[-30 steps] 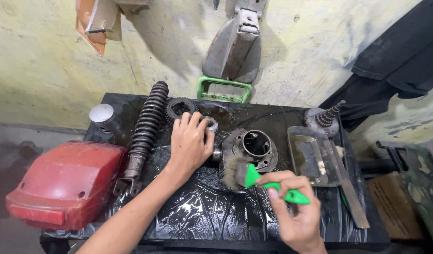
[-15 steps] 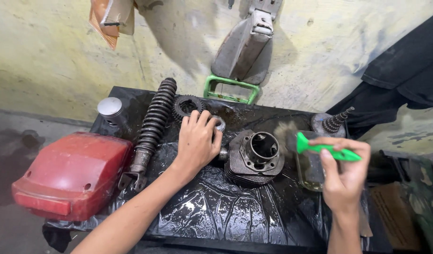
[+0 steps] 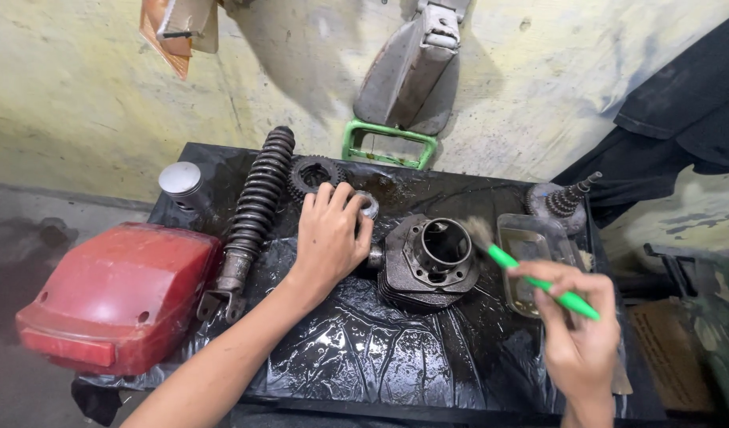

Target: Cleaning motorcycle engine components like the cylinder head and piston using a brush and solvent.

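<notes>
A dark, greasy engine cylinder [image 3: 428,265] with a round bore lies on a black plastic sheet [image 3: 364,349] in the middle of the table. My left hand [image 3: 326,238] rests flat beside its left side, fingers spread over a small metal ring [image 3: 367,204]. My right hand [image 3: 577,337] holds a brush with a green handle [image 3: 543,281]. The bristles [image 3: 482,231] touch the cylinder's right rim.
A black coil shock absorber [image 3: 253,208] and a gear [image 3: 310,174] lie at the left. A red plastic cover [image 3: 114,297] sits at the far left, next to a silver cylinder [image 3: 182,182]. A metal tray [image 3: 531,261] sits at the right, a green frame [image 3: 388,144] at the back.
My right hand swung the brush out to the right over the tray, then brought its bristles back to the cylinder's rim. My left hand stayed in place.
</notes>
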